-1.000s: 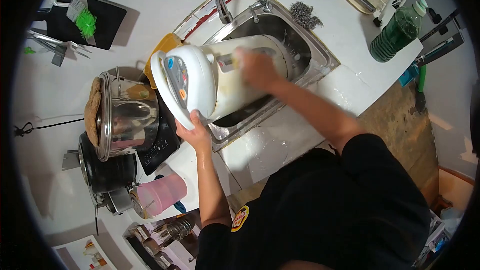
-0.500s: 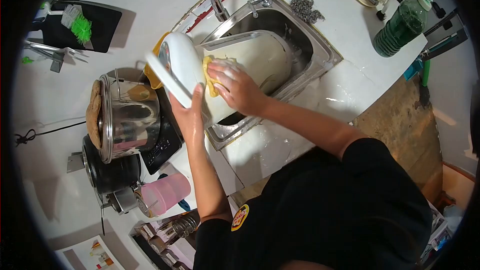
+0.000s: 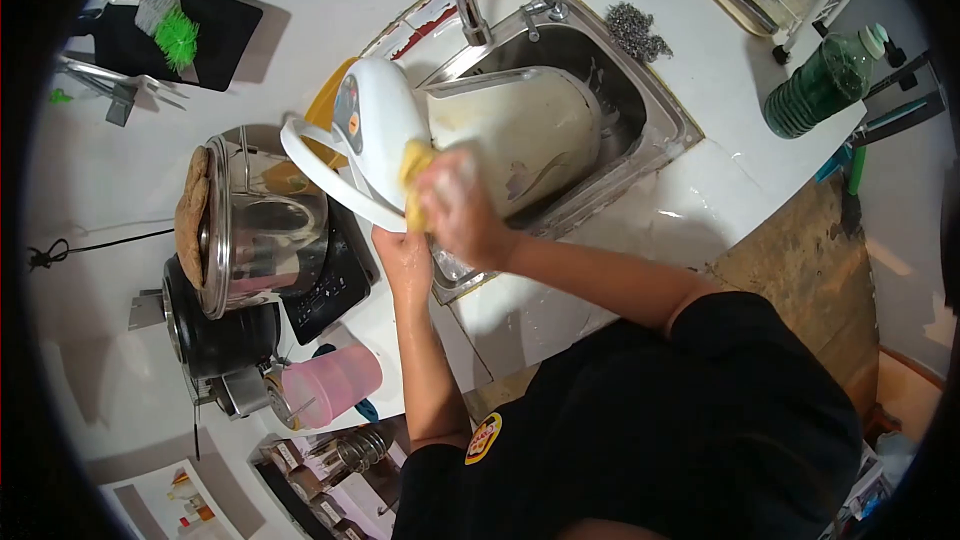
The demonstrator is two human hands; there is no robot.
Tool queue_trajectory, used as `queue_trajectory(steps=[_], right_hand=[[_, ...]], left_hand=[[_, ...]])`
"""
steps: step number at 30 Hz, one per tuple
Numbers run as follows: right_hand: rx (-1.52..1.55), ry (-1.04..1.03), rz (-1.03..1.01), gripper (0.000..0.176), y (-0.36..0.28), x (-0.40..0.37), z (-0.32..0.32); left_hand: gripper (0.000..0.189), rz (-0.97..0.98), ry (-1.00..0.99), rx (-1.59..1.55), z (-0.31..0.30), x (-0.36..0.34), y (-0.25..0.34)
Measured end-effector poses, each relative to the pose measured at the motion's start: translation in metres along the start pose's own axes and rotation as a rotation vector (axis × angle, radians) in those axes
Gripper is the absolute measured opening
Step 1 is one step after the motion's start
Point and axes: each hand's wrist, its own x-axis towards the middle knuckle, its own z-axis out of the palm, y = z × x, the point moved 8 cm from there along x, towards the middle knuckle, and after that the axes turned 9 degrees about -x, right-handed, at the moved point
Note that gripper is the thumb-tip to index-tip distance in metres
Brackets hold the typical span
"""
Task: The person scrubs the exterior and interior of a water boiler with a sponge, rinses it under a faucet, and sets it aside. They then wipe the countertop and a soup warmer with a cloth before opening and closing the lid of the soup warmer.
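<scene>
A white electric thermo pot (image 3: 520, 125) lies on its side, its body in the metal sink (image 3: 645, 130) and its rounded top (image 3: 385, 120) sticking out to the left. A white carry handle (image 3: 335, 180) swings out from that top. My right hand (image 3: 455, 202), blurred, is closed on a yellow sponge (image 3: 415, 180) and presses it against the pot near the top's edge. My left hand (image 3: 403, 258) grips the pot from below, near the handle's lower end; most of its fingers are hidden behind the pot.
A chrome faucet (image 3: 467, 0) arches over the sink, with a steel scourer (image 3: 638, 32) beside it. A green bottle (image 3: 820, 85) stands at right. Left are a steel pot (image 3: 270, 225), a black cooktop (image 3: 330, 290), a pink cup (image 3: 335, 383) and a green brush (image 3: 176, 38).
My right hand has moved the sponge down and left along the pot's edge. The thermo pot has turned slightly, its top panel showing more, and my left hand has shifted lower.
</scene>
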Motion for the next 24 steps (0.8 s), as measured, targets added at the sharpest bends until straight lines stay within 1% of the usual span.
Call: queue_trajectory(steps=[2,3,5,6,7,10,11,13,15,16,17,18,19,20,21,22,23,24], right_hand=[[-0.109,-0.047,-0.275,0.015,-0.026,-0.009,0.011],[-0.219,-0.071,-0.384,0.013,-0.027,0.002,0.020],[-0.578,0.093,-0.466,0.010,-0.027,0.050,0.030],[-0.491,0.062,-0.314,0.014,-0.016,0.091,0.033],[-0.401,0.035,-0.162,0.019,-0.006,0.124,0.034],[-0.390,-0.259,-0.114,0.025,0.001,0.149,0.055],[-0.454,-0.236,-0.146,0.024,-0.002,0.140,0.050],[-0.575,-0.192,-0.214,0.022,-0.006,0.095,0.033],[-0.333,-0.038,-0.438,0.017,-0.024,0.043,0.001],[-0.308,-0.013,-0.422,0.015,-0.020,0.044,-0.001],[-0.283,0.018,-0.400,0.013,-0.018,0.045,0.000],[-0.255,0.049,-0.375,0.011,-0.018,0.048,0.001],[-0.317,0.041,-0.380,0.018,-0.023,0.069,0.005],[-0.415,-0.020,-0.344,0.023,-0.029,0.098,0.017],[-0.511,-0.088,-0.302,0.029,-0.033,0.125,0.030],[-0.508,-0.299,-0.206,0.030,-0.025,0.152,0.051],[-0.502,-0.508,-0.109,0.032,-0.016,0.162,0.069],[-0.598,-0.498,-0.266,0.028,-0.024,0.154,0.076]], left_hand=[[0.023,0.254,-0.049,-0.054,0.002,-0.006,0.007],[0.019,0.140,-0.044,-0.065,-0.004,-0.006,-0.008],[0.019,0.111,-0.022,-0.097,-0.003,-0.009,-0.001],[0.020,0.092,-0.008,-0.113,-0.002,-0.013,-0.001],[0.022,0.120,0.011,-0.121,-0.001,-0.016,0.000],[0.022,0.048,0.022,-0.087,-0.001,-0.017,-0.003],[0.022,0.049,0.013,-0.077,0.000,-0.016,-0.003],[0.023,0.050,0.001,-0.054,-0.001,-0.014,-0.002],[0.025,0.027,-0.035,-0.106,-0.004,-0.010,-0.009],[0.026,0.020,-0.055,-0.136,-0.002,-0.008,-0.011],[0.027,0.042,-0.035,-0.157,0.000,-0.011,-0.009],[0.028,0.025,-0.038,-0.128,0.000,-0.016,-0.011],[0.028,0.012,-0.036,-0.100,-0.001,-0.021,-0.015],[0.029,-0.005,-0.029,-0.072,-0.002,-0.024,-0.019],[0.028,0.027,-0.008,-0.101,-0.001,-0.028,-0.019],[0.028,0.010,-0.023,-0.105,-0.001,-0.030,-0.021],[0.027,-0.005,-0.038,-0.111,-0.001,-0.030,-0.022],[0.027,-0.010,-0.054,-0.122,-0.001,-0.029,-0.022]])
